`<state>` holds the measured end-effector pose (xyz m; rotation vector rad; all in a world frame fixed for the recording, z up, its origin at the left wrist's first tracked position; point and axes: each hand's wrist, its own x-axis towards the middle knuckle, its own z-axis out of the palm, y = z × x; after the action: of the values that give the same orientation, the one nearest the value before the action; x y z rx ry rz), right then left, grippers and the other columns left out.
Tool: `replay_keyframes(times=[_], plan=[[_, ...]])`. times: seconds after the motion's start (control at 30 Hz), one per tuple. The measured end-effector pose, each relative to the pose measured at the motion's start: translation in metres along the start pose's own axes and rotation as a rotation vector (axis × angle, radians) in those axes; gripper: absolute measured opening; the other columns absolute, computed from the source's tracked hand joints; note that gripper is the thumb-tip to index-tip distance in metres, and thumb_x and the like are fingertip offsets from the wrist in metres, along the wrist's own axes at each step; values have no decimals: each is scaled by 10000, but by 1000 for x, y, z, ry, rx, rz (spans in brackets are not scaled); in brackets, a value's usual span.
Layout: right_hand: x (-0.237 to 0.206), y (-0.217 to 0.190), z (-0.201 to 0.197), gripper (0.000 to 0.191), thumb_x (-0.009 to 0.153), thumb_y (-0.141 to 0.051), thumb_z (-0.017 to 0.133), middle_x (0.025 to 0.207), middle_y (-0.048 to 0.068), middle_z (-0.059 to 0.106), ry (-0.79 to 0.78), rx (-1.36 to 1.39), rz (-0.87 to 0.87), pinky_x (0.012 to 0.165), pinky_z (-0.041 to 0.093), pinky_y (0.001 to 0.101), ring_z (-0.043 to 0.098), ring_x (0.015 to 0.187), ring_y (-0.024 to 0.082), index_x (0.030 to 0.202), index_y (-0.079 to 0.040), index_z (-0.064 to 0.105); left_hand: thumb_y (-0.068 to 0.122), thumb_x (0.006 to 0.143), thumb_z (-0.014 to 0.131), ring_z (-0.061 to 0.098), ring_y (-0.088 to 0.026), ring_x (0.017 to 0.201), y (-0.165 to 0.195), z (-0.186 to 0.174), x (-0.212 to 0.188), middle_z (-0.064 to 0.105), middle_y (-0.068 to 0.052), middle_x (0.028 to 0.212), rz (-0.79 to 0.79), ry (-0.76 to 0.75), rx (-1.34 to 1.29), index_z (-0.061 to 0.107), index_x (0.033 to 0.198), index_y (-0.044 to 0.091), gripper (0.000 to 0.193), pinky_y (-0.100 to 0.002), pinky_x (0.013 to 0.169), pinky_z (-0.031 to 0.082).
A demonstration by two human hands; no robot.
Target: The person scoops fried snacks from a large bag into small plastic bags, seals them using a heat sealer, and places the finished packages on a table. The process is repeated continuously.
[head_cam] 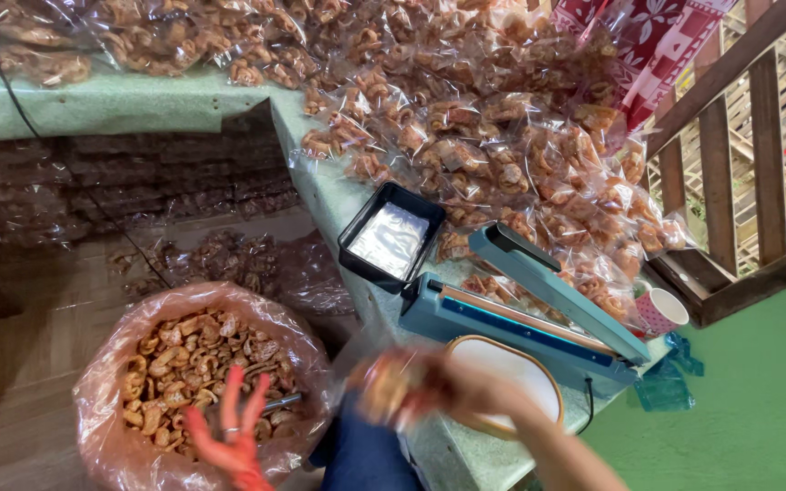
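right hand moving fast, blurred, closing around a small clear bag of fried snacks; the fingers seem to be wrapping the bag, but the blur is hiding how tightly. bag is sitting low centre of view, at about 9 o'clock from the white round plate; its long axis and facing cannot be told through the smear.

left hand, in a red glove, is hovering with fingers spread wide and holding nothing, just over the big pink sack of loose fried snacks at 7 o'clock. probably poised there for scooping, since the sack mouth is standing open right under it.

blue impulse sealer is lying with its arm raised, long axis running 10 to 4 o'clock, close to the bagging hand, likely for easy reach. black tray is sitting at its 10 o'clock. heap of filled packets is spreading over the green table toward 12 o'clock. pink dotted cup at 3 o'clock.
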<state>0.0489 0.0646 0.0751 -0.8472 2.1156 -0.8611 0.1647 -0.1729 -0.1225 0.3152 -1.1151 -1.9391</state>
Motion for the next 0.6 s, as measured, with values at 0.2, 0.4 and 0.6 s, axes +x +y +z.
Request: replay_keyframes(times=[0.2,0.4,0.6], plan=[[-9,-25,-114,518,948,-296,634,1361,148,532,974,529,-709,999,515,373,574,1232,243,1384,-138,400,721,817,442,633,-383,1043,-3,-36,8,474,-290,1352,160,-174,164,83,1551,114,1018,-525,842,532],[99,16,-82,246,880,-155,662,1137,103,606,592,-299,-410,839,537,326,621,1019,241,1104,-55,638,664,836,466,618,-295,1031,-4,-19,-13,484,-213,1316,-73,-295,229,78,1511,61,985,-414,842,491],[213,75,-121,444,698,-211,802,1084,187,613,361,-855,-102,889,478,412,582,1035,358,1081,-58,638,549,830,509,632,-249,951,0,-40,-18,526,-179,1235,-204,-324,253,109,1505,89,909,-388,813,496]])
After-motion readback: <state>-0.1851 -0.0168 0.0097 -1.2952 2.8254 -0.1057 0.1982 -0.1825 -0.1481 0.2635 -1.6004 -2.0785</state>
